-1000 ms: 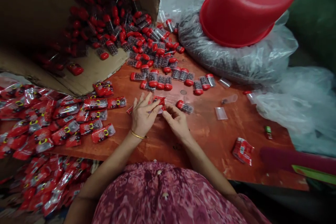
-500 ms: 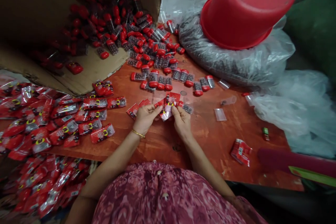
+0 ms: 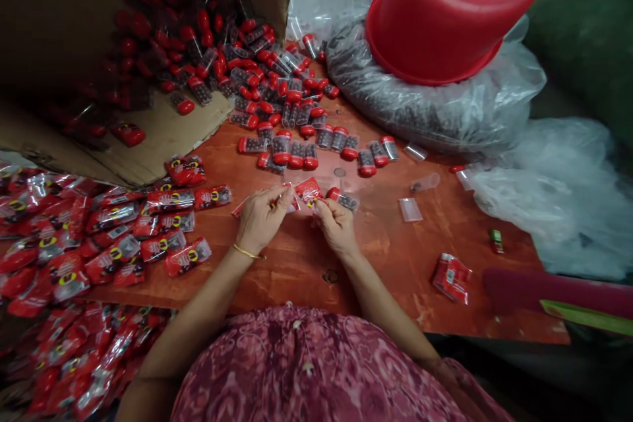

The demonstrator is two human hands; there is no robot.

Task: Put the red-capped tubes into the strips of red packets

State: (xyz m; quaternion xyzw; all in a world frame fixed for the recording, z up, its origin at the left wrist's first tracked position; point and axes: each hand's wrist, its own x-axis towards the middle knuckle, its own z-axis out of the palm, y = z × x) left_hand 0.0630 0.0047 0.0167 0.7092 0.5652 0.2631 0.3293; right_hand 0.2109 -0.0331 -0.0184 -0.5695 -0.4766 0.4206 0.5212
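At the middle of the red-brown table (image 3: 395, 257), both hands meet over one small red sachet (image 3: 307, 190) — the left hand (image 3: 257, 221) pinches its near edge between thumb and forefinger, the other fingers loosely curled, and the right hand (image 3: 335, 224) is closed in a pinch on the opposite edge. Half a second ago the sachet was raised and fanned open between the fingers; now it sits lower, close to the tabletop, drawn flatter between the two pinches, which suggests the packet is being pressed or closed rather than opened. A red-capped vial (image 3: 342, 198) lies just beside the right hand's fingertips, touching or nearly so — I cannot tell which. Beyond the hands, a loose row of capped vials (image 3: 316, 148) spills from the tipped cardboard box (image 3: 148, 138). Finished packets (image 3: 123, 231) lie heaped to the left, and an upturned red tub (image 3: 445, 13) rests on a clear plastic bag (image 3: 445, 112).
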